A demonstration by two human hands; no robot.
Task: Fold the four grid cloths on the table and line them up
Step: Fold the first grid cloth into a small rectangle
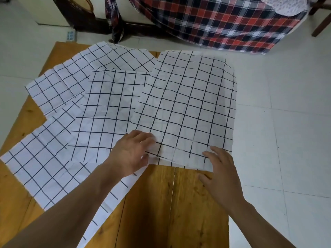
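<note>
Several white cloths with black grid lines lie spread and overlapping on a wooden table (152, 203). The rightmost grid cloth (188, 104) lies flat on top, reaching the table's right edge. My left hand (132, 154) pinches its near left corner, thumb under the lifted edge. My right hand (220, 174) rests with straight fingers on its near edge, to the right. A middle cloth (107, 113) lies partly under it. A far left cloth (71, 77) and a near left cloth (44, 167) lie slanted beneath.
Pale floor tiles (286, 140) surround the table on the right and at the back. A red and black plaid fabric (223, 20) hangs beyond the table. Dark wooden furniture (77, 13) stands at the back left.
</note>
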